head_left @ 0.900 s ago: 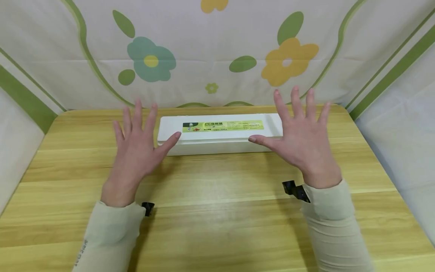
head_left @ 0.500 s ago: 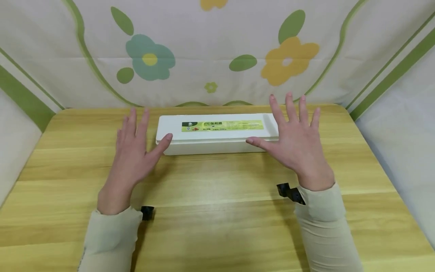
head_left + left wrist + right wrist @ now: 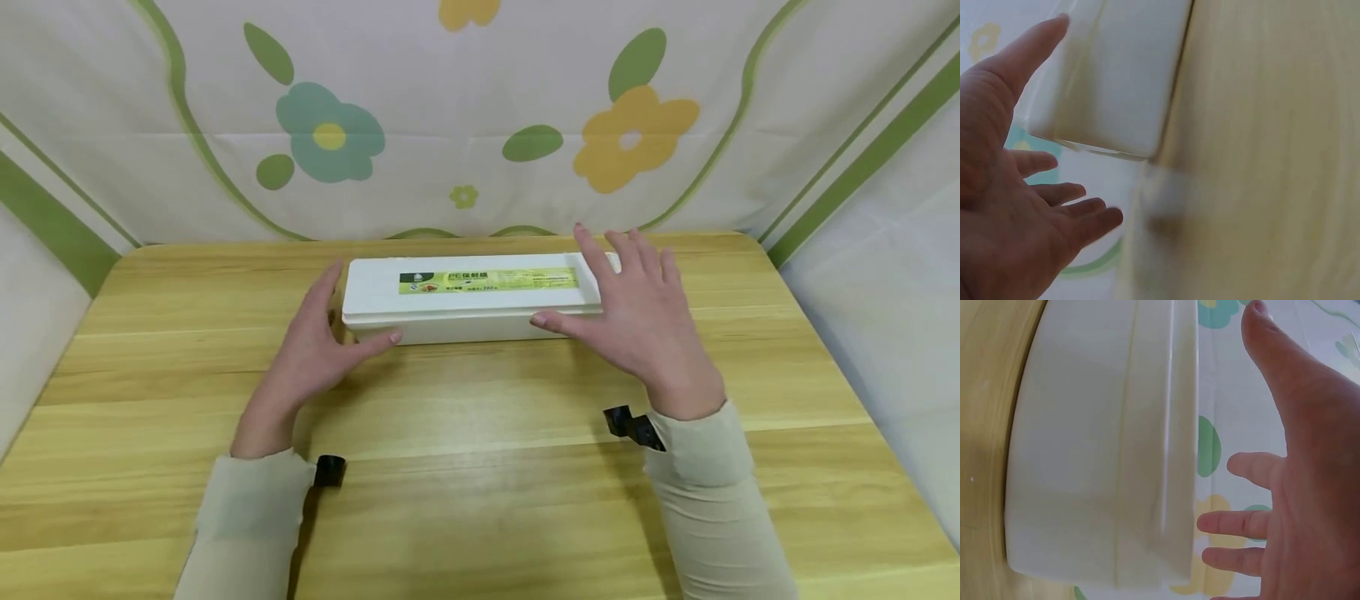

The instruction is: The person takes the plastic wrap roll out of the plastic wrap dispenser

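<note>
A long white cling film box [image 3: 367, 287] with a green and yellow label on its lid lies at the back of the wooden table. My left hand [image 3: 311, 358] is at its left end, thumb in front of the near side and fingers beside the end. In the left wrist view the fingers [image 3: 1097, 225] are spread, with a gap between them and the box's end. Over the right end of the box is my right hand [image 3: 641, 333], fingers spread and thumb before the front edge. The right wrist view shows those fingers [image 3: 1235, 522] apart from the box wall [image 3: 1085, 456].
The wooden table [image 3: 472, 500] extends in front of the box and to both sides. Right behind its back edge hangs a white cloth [image 3: 450, 100] with flowers and leaves. Dark wrist cameras stick out at the left cuff [image 3: 330, 471] and the right cuff [image 3: 633, 427].
My left hand has turned and lowered toward the box's left end, its fingers drawing together. My right hand has moved slightly left over the right end. The box has stayed in place.
</note>
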Demonstrator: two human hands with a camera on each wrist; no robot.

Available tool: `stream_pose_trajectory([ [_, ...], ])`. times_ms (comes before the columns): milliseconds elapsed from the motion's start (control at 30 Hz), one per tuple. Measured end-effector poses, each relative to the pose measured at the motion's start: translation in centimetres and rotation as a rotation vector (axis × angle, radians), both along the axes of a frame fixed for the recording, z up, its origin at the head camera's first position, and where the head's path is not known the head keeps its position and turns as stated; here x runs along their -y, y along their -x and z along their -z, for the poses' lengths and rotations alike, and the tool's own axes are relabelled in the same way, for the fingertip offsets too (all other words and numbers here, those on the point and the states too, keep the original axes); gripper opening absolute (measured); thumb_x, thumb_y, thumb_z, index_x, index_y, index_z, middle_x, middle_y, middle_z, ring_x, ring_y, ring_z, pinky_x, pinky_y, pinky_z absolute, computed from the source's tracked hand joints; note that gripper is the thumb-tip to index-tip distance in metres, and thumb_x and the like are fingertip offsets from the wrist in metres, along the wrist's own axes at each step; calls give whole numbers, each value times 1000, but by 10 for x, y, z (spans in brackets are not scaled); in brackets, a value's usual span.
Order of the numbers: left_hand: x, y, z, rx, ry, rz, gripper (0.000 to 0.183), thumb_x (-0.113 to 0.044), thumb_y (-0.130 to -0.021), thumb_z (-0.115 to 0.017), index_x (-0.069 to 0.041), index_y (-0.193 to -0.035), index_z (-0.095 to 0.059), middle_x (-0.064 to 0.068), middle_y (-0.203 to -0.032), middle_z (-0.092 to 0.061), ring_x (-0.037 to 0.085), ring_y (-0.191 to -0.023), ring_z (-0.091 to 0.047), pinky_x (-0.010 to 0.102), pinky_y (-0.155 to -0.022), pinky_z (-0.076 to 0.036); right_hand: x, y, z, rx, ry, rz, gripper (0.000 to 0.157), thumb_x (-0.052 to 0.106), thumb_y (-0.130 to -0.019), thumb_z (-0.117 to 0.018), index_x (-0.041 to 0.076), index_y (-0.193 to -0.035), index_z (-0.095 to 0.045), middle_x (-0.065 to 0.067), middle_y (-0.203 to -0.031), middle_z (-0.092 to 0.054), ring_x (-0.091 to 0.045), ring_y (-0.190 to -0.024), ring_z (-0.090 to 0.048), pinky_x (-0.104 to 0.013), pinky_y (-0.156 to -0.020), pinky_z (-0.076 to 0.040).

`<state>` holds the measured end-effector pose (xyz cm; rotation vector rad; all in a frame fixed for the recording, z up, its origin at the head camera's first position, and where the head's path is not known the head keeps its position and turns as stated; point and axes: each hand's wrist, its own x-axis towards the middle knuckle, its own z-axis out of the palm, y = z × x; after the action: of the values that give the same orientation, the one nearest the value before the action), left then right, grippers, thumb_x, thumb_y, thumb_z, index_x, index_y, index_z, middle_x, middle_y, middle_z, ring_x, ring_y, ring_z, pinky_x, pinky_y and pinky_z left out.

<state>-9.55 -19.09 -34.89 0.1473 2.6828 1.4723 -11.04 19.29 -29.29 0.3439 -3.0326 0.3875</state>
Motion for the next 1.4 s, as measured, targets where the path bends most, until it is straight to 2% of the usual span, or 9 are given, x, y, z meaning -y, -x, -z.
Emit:
stream_pose_trajectory([
  [167,3,6,10,114,-188,-10,139,-29,-85,-95,-25,-173,13,3,-183,-1,36,-168,-14,61,-131,-25,2,3,6,-11,-4,-40,119,89,-79,-71,33,-173,-23,-21,-173,-32,-49,-161,-23,-69,-129,-14],
  [267,5,9,14,139,-264,-13,139,-22,-85,-95,-24,-174,11,-1,-183,-4,30,-167,-16,55,-134,-22,3,6,10,-16,-8,-69,121,84,-76,-79,32,-172,-26,-20,-174,-30,-48,-162,-22,-66,-129,-17],
  [367,7,11,15,145,-306,-9,132,-18,-84,-95,-26,-175,0,-2,-181,-12,27,-166,-20,50,-134,-24,3,8,13,-30,-12,-99,120,78,-74,-85,30,-171,-31,-20,-174,-31,-49,-162,-22,-67,-129,-19],
  [433,9,12,16,148,-323,-3,125,-15,-84,-95,-29,-175,-10,-2,-179,-19,26,-162,-25,41,-131,-31,3,10,15,-35,-16,-113,119,75,-74,-87,29,-170,-35,-20,-174,-31,-50,-162,-23,-68,-129,-20],
  [600,15,16,15,152,-351,25,108,-7,-84,-93,-33,-169,-32,1,-169,-35,24,-146,-39,18,-106,-51,3,12,19,27,-16,-125,115,71,-75,-89,29,-169,-38,-21,-175,-29,-49,-164,-19,-70,-129,-18],
  [833,28,26,16,187,-361,70,102,-1,-83,-91,-30,-166,-40,0,-165,-44,26,-142,-42,26,-106,-44,3,14,21,66,-2,-113,114,67,-76,-91,30,-169,-37,-20,-174,-31,-46,-164,-19,-73,-126,-24],
  [1000,34,29,17,187,-396,112,100,3,-84,-89,-27,-166,-41,1,-168,-41,26,-142,-42,18,-106,-44,3,14,22,40,3,-120,113,64,-75,-93,28,-168,-39,-21,-171,-34,-47,-163,-21,-74,-123,-29],
  [1233,35,31,22,215,-394,104,99,2,-86,-88,-22,-168,-37,3,-167,-41,23,-142,-44,18,-104,-47,3,14,24,24,3,-128,111,62,-76,-93,27,-167,-40,-21,-170,-35,-47,-162,-22,-74,-123,-30],
  [1400,32,33,25,206,-363,97,99,-3,-85,-91,-24,-167,-39,2,-164,-45,24,-144,-44,23,-108,-44,4,14,25,7,-3,-125,109,61,-77,-93,25,-166,-42,-22,-168,-37,-50,-161,-24,-73,-125,-26],
])
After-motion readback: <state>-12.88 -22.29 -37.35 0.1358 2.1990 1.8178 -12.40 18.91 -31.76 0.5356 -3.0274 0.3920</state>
